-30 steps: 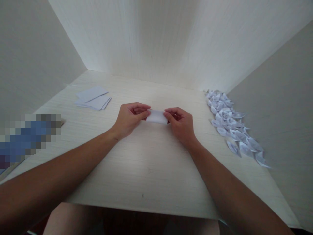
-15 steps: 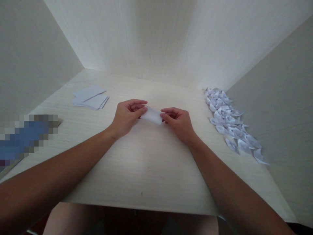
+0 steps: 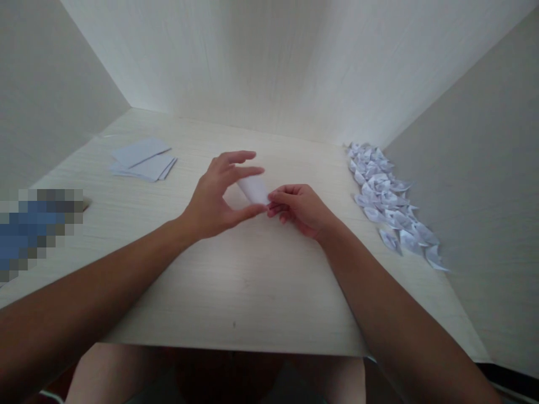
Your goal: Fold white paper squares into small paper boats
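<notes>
A small white piece of folded paper [image 3: 254,189] is held over the middle of the table, tilted with one end toward the upper left. My right hand [image 3: 297,207] pinches its lower right corner between thumb and fingers. My left hand [image 3: 217,193] is spread around the paper from the left, thumb apart from the fingers. Its index finger passes by the paper's upper edge and its thumb tip comes close to the pinched corner; whether either touches the paper, I cannot tell.
Flat white paper sheets [image 3: 143,160] lie stacked loosely at the left back of the table [image 3: 252,292]. Along the right wall runs a pile of folded white paper pieces [image 3: 381,188]. A blurred-out blue object [image 3: 37,224] lies at the left edge. Pale walls enclose three sides.
My left hand has let go of the paper's left end and opened its fingers. The paper has turned steeper, while my right hand still pinches it.
</notes>
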The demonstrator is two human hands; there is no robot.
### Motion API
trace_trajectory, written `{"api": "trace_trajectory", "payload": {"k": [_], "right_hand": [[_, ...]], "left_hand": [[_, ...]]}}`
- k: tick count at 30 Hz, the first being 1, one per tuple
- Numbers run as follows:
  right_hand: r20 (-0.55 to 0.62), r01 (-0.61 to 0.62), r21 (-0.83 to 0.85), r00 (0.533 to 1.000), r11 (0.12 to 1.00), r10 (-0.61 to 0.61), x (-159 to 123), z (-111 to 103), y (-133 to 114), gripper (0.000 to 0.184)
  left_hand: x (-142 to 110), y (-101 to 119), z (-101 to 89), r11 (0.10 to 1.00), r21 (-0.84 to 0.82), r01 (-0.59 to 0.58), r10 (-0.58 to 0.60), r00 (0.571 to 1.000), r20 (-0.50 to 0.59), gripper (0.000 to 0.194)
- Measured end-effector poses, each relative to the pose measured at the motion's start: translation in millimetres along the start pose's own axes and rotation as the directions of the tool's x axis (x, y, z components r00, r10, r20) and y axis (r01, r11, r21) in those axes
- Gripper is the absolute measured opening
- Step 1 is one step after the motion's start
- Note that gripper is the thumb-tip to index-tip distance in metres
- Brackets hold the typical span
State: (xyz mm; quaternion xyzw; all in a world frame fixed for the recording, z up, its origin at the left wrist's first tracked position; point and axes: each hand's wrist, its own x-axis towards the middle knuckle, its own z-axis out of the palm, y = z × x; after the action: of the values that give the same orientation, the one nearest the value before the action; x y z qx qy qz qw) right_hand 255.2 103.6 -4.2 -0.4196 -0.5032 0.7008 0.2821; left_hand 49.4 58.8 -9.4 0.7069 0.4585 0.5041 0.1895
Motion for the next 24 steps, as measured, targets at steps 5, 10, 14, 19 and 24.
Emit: {"api": "trace_trajectory", "payload": {"k": [5, 10, 14, 19, 24], "right_hand": [[0.015, -0.032, 0.123, 0.999, 0.992, 0.030, -1.3, -0.2, -2.1, 0.008], [0.022, 0.023, 0.158, 0.999, 0.987, -0.026, 1.6, 1.7, 0.2, 0.026], [-0.063, 0.393, -0.059, 0.916, 0.918, -0.396, 4.7, 4.1, 5.4, 0.042], [-0.046, 0.549, -0.260, 0.815, 0.794, -0.578, 7.5, 6.8, 16.1, 0.027], [-0.095, 0.553, -0.251, 0.803, 0.795, -0.588, 10.0, 6.9, 20.3, 0.021]], "left_hand": [[0.5, 7.8, 1.3, 0.950, 0.215, -0.228, 0.187, 0.963, 0.196, 0.011], [-2.8, 7.3, 4.3, 0.984, 0.156, -0.084, 0.081, 0.996, 0.029, 0.008], [-8.1, 7.0, 9.6, 0.978, -0.086, 0.191, -0.205, 0.957, -0.204, 0.016], [-7.4, 3.5, 18.2, 0.903, -0.334, 0.271, -0.350, 0.914, -0.205, 0.026], [-5.0, 3.4, 18.3, 0.869, -0.398, 0.294, -0.376, 0.915, -0.146, 0.029]]}}
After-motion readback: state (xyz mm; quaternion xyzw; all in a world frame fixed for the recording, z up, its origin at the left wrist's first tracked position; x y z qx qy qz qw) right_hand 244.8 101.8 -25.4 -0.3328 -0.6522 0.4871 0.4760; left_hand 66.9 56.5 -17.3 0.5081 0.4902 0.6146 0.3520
